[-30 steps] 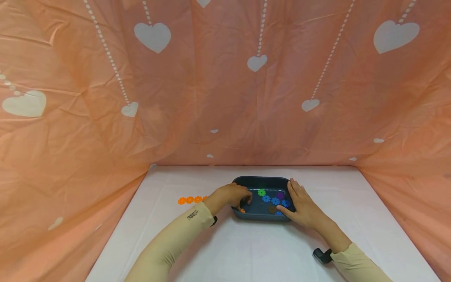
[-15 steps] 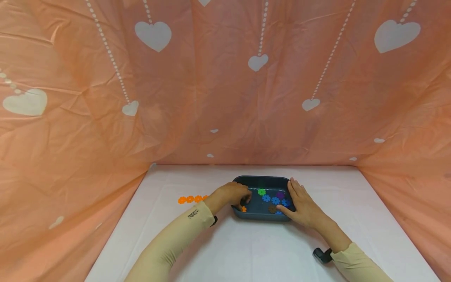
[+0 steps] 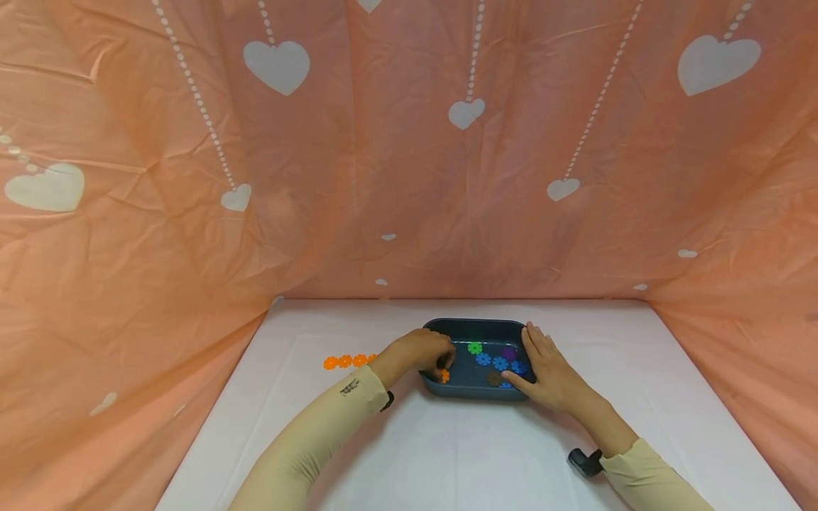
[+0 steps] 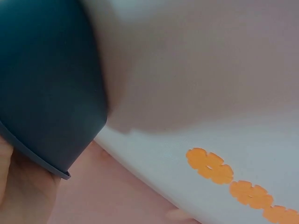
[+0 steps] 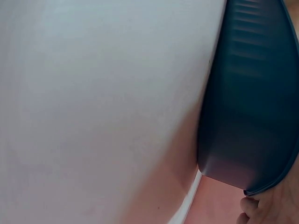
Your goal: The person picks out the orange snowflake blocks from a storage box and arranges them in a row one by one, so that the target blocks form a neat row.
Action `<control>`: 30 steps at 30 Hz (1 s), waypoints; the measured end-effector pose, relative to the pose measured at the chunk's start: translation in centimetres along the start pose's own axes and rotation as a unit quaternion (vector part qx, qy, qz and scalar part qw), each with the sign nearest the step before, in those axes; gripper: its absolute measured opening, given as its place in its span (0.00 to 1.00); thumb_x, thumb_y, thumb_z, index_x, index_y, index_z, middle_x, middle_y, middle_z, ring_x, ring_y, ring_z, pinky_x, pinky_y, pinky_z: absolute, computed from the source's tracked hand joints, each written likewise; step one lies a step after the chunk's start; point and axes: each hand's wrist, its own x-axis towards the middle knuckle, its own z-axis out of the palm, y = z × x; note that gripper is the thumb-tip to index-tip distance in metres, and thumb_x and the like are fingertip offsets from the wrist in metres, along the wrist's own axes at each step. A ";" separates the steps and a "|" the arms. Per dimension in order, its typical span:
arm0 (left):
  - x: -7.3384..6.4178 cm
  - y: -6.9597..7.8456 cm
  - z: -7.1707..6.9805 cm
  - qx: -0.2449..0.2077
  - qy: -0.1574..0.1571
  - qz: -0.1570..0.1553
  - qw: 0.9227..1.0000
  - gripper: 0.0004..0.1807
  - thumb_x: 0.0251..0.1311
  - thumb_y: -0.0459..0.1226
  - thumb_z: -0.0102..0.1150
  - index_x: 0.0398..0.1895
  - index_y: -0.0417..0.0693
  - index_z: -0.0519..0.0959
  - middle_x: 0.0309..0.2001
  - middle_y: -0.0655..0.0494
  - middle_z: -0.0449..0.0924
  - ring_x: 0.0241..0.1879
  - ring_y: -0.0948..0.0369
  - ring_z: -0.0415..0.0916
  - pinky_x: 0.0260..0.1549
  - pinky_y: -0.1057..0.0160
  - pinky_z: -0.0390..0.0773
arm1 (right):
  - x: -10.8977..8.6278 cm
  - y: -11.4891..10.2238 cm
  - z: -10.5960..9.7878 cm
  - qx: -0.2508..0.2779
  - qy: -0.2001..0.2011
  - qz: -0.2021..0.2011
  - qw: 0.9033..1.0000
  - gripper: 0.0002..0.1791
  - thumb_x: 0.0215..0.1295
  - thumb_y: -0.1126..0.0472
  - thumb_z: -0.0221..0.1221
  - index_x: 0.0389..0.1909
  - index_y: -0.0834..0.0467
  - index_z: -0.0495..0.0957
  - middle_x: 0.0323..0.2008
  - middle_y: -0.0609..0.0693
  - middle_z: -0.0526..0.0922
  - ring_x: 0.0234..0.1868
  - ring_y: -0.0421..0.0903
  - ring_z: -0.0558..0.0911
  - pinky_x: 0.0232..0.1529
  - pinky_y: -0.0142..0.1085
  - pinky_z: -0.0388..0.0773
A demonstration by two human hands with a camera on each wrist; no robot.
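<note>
My left hand [image 3: 429, 353] reaches over the left end of a dark blue tray [image 3: 479, 392], its fingers bent down inside. An orange flower-shaped disc [image 3: 445, 376] shows at the thumb and fingers, which pinch it; their tips are partly hidden. Flat along the tray's right end lies my right hand [image 3: 556, 380], fingers straight and thumb over the inside. In the tray are a green disc [image 3: 474, 348], several blue discs [image 3: 483, 359], a purple disc [image 3: 508, 353] and a brown disc [image 3: 494, 379].
Left of the tray, several orange discs [image 3: 345, 361] lie in a row on the white table [image 3: 447, 454], the nearest partly behind my left wrist. An orange cloth with white hearts [image 3: 409, 177] hangs behind and on both sides.
The orange disc by my left thumb has shifted slightly up and right, and more of it shows. My left fingers have drawn slightly closer together; the right hand has stayed put.
</note>
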 end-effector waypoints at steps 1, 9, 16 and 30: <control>0.0 0.0 0.0 -0.002 0.000 0.000 1.000 0.14 0.58 0.52 0.81 0.35 0.64 0.83 0.40 0.69 0.77 0.39 0.70 0.74 0.45 0.65 0.75 | 0.0 0.0 0.0 0.001 0.000 0.000 1.000 0.58 0.75 0.35 0.61 0.81 0.76 0.48 0.84 0.73 0.44 0.84 0.72 0.47 0.82 0.60 0.43; 0.1 0.1 0.0 0.001 -0.002 0.000 1.000 0.13 0.60 0.52 0.80 0.36 0.64 0.83 0.39 0.70 0.76 0.39 0.70 0.73 0.45 0.65 0.75 | 0.0 0.1 0.2 0.000 0.005 -0.003 1.000 0.58 0.75 0.35 0.61 0.81 0.76 0.48 0.84 0.73 0.45 0.83 0.72 0.48 0.83 0.60 0.43; 0.2 0.1 0.0 0.003 0.000 0.002 1.000 0.12 0.60 0.50 0.81 0.38 0.63 0.84 0.38 0.69 0.74 0.38 0.69 0.73 0.43 0.66 0.75 | 0.1 0.2 0.2 0.000 0.006 -0.003 1.000 0.58 0.75 0.35 0.61 0.81 0.76 0.48 0.84 0.73 0.44 0.84 0.71 0.48 0.83 0.60 0.43; 0.4 -0.2 0.5 0.010 0.017 0.008 1.000 0.12 0.62 0.51 0.78 0.43 0.61 0.86 0.40 0.68 0.76 0.38 0.68 0.73 0.43 0.67 0.76 | 0.1 0.2 0.2 0.003 0.002 0.003 1.000 0.59 0.74 0.35 0.61 0.82 0.76 0.47 0.84 0.72 0.44 0.84 0.72 0.47 0.83 0.59 0.42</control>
